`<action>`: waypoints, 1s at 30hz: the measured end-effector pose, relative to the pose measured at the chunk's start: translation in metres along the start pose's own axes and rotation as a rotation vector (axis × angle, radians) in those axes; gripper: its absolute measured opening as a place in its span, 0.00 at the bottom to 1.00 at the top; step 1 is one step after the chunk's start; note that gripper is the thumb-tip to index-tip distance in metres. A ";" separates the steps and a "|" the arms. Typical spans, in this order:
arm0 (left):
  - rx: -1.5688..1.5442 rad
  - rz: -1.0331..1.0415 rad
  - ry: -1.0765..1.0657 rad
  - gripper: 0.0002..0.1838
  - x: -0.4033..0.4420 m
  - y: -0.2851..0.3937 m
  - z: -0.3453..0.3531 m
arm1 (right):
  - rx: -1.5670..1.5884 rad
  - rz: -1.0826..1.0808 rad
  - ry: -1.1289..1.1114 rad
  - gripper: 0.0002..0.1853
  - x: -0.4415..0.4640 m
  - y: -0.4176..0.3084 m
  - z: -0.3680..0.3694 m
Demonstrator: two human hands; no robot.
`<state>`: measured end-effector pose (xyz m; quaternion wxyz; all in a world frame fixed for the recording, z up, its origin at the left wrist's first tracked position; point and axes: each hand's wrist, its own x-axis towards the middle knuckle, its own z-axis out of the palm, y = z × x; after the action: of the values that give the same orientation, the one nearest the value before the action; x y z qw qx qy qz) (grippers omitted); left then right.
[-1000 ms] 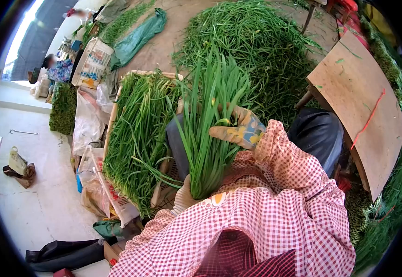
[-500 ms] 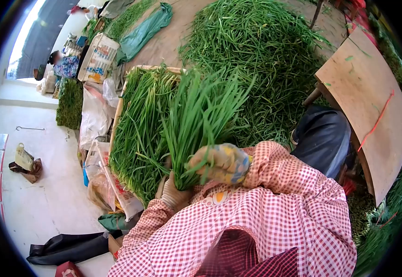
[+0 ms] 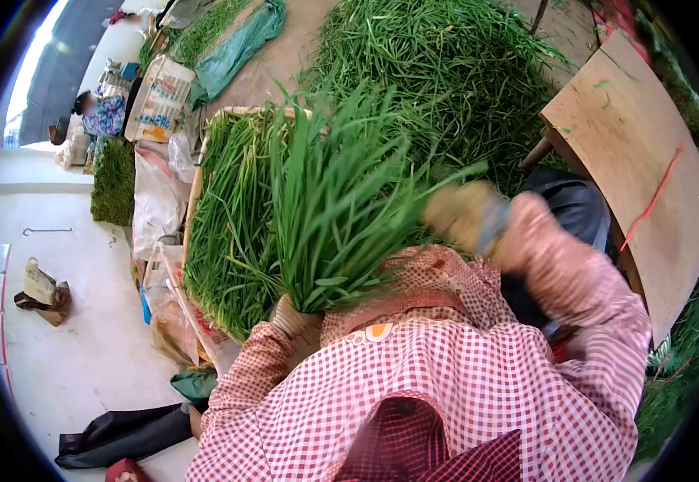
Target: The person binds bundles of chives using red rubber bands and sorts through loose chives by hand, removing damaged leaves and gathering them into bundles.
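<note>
My left hand (image 3: 295, 320), in a pale glove, is closed around the base of a bunch of chives (image 3: 325, 217). The long green blades fan upward and to the right from it, some blurred by motion. My right hand (image 3: 466, 215), in a yellowish glove with a blue cuff, is raised to the right of the bunch near the blade tips. Motion smears its fingers, so whether it grips any blades is unclear. Under and left of the bunch lies a wooden-rimmed basket (image 3: 194, 189) filled with layered chives (image 3: 233, 217).
A large heap of loose chives (image 3: 446, 88) covers the floor ahead. To the right stands a curved wooden board (image 3: 634, 169) with a red string (image 3: 656, 201). Plastic sacks (image 3: 156, 193) line the basket's left side. Another person (image 3: 104, 114) sits far left, near a white crate (image 3: 159, 96).
My right hand has swung away from the bunch's base, up and to the right. The bunch has spread wider, while my left hand keeps its hold and has shifted slightly left.
</note>
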<state>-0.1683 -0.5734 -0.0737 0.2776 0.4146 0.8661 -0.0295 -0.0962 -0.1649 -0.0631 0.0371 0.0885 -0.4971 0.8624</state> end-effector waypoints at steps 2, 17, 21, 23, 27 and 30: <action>0.001 0.123 0.063 0.15 0.005 0.016 -0.025 | -0.301 0.087 0.430 0.14 -0.004 -0.048 -0.046; -2.260 0.138 -0.159 0.24 -0.012 0.060 -0.085 | -0.808 -0.053 0.670 0.12 0.008 -0.029 -0.151; -2.395 0.203 -0.267 0.24 0.000 0.071 -0.089 | -0.911 0.194 0.185 0.37 0.011 -0.116 -0.016; -2.384 0.274 -0.346 0.29 0.008 0.066 -0.079 | -1.063 0.072 0.026 0.45 0.016 -0.097 0.007; -2.280 0.283 -0.369 0.25 0.014 0.076 -0.078 | -1.158 0.203 -0.148 0.41 0.033 -0.070 0.029; -2.286 0.317 -0.428 0.26 0.017 0.090 -0.083 | -0.275 1.014 0.490 0.23 0.063 -0.053 0.024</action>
<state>-0.1483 -0.4789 0.0043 0.6292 0.0139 0.2634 0.7311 -0.1477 -0.1608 0.0053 -0.2555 -0.3686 -0.5618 0.6951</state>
